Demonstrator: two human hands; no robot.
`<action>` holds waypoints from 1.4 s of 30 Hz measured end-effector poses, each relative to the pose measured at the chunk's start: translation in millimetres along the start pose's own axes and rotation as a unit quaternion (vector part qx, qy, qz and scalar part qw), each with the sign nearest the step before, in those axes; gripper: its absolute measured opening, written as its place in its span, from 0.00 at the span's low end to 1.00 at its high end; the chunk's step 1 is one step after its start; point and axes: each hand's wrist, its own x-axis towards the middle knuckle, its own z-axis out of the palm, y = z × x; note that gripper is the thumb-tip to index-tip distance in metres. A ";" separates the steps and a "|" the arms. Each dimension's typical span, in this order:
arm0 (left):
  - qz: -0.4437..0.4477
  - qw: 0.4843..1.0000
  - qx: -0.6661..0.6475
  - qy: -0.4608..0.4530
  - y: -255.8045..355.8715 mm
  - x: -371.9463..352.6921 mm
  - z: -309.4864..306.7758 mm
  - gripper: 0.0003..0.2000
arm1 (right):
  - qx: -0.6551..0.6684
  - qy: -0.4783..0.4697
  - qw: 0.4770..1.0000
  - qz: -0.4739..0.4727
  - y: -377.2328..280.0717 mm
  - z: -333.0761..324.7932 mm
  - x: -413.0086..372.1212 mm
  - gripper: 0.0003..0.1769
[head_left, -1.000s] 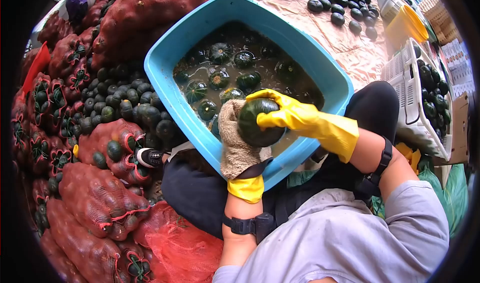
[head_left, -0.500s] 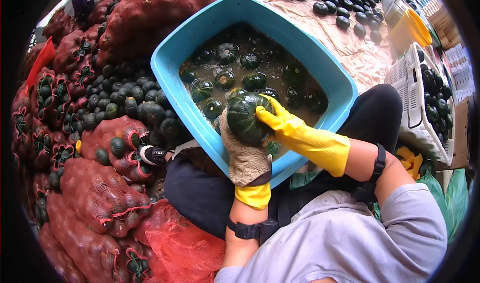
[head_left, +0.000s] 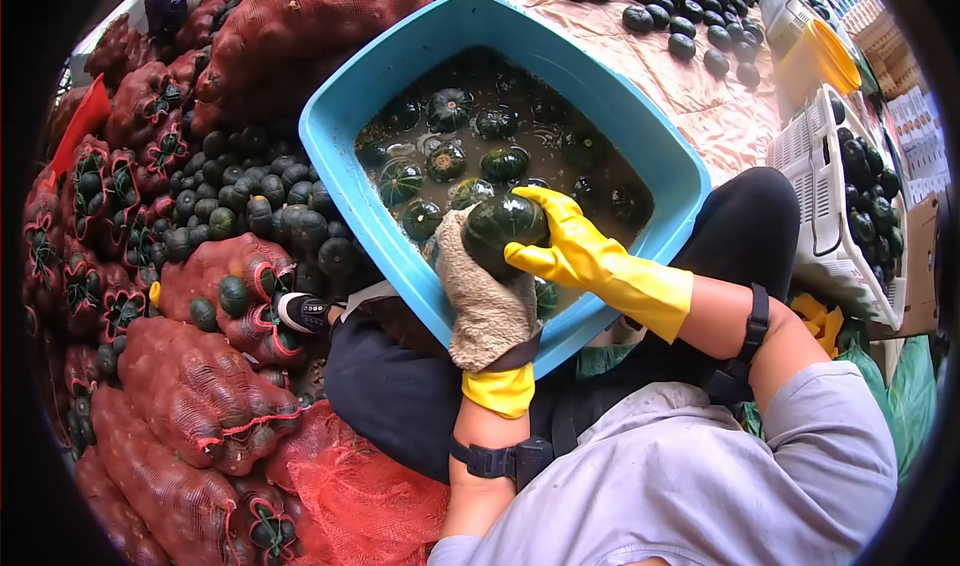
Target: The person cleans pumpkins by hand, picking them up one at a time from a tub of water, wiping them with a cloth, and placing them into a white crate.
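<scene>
A dark green round squash is held over the near edge of a blue tub of murky water. My left hand, in a yellow glove with a beige scrubbing mitt over it, cups the squash from below and the left. My right hand, in a yellow rubber glove, grips it from the right with the fingers over its top. Several more squashes float in the water.
Red mesh sacks of squash and a loose pile of squash lie at left. Washed squashes dry on a cloth at top right. A white crate with squashes and a yellow bucket stand at right.
The squash has been turned between my hands and has shifted slightly up over the tub; my right hand's fingers have moved across its top.
</scene>
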 end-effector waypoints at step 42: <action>0.095 0.911 0.392 0.086 1.2 20.2 -29.3 0.20 | -0.334 -0.237 0.892 0.191 -29.8 -33.8 173.2 0.33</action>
